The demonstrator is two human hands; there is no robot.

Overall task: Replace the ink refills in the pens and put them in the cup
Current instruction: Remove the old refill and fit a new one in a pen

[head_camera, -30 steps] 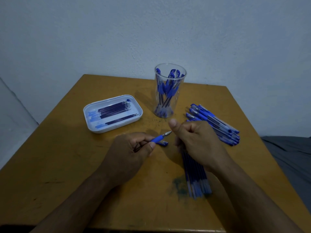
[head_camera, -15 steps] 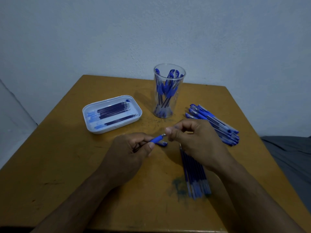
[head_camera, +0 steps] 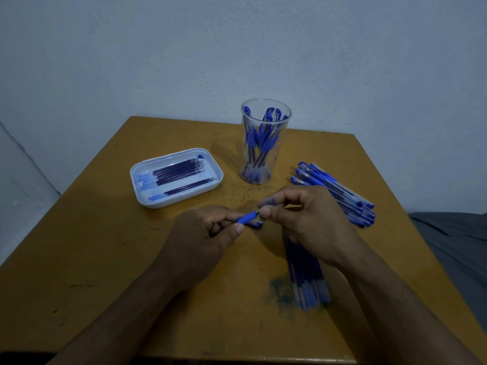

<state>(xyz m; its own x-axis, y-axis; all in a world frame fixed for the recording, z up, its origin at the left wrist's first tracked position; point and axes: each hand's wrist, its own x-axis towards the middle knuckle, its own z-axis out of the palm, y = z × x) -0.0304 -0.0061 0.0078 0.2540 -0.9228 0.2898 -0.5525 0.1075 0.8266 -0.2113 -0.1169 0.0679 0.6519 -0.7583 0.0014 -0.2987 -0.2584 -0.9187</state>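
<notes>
Pen [head_camera: 247, 217] in my left hand [head_camera: 203, 238] is the thing I look at from the head camera: my fingers are closed around its barrel, and only the blue grip part sticks out toward the right. My right hand [head_camera: 303, 219] meets it there, with the thumb and first fingers pinched on the small metal tip at the end of the grip. Both hands are above the middle of the brown table [head_camera: 105, 272]. Just under the pen, on the table, lies a small blue piece [head_camera: 257, 224]; I cannot tell exactly what it is. Behind my hands stands the clear cup [head_camera: 265, 140], upright, with several blue pens inside it. To the left of the cup is a white tray [head_camera: 176, 177] that holds dark refills lying side by side. To the right of the cup, near the table edge, lies a pile of blue pens [head_camera: 336, 193]. Under my right wrist and toward me lies a bundle of refills [head_camera: 307, 272], and beside their near ends there is a dark ink stain [head_camera: 279, 291] on the wood.
</notes>
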